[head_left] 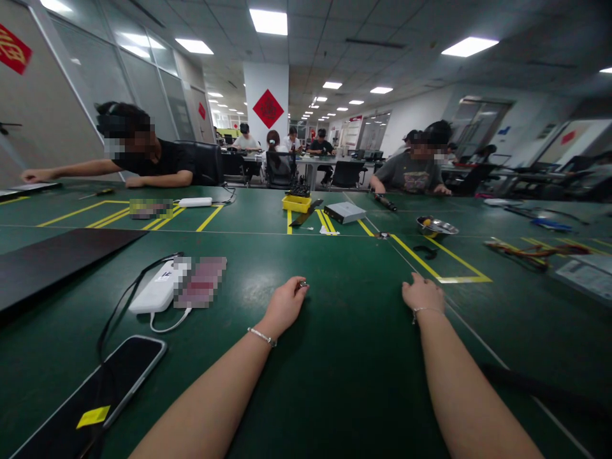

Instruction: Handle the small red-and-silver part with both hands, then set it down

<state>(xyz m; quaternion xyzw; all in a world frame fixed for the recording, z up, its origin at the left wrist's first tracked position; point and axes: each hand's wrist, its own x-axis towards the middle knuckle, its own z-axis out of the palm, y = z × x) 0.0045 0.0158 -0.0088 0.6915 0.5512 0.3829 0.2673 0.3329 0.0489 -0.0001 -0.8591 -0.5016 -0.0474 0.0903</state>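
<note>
Both my forearms stretch out over the green table mat [344, 357]. My left hand [285, 302] is curled closed, and a small shiny metal part [303, 284] shows at its fingertips. My right hand [421, 294] rests on the mat with the fingers curled under, and what they hold, if anything, is hidden. Each wrist wears a thin bracelet. A white power bank [160, 288] with a cable lies to the left of my left hand, and a black phone [102, 389] lies nearer the table's front edge.
A yellow bin [296, 203], a grey box [345, 211] and a metal bowl [436, 225] stand farther back on the table. A dark panel [52, 258] lies at the left. Loose wires [530, 250] lie at the right. Two people sit at the far side, others behind them.
</note>
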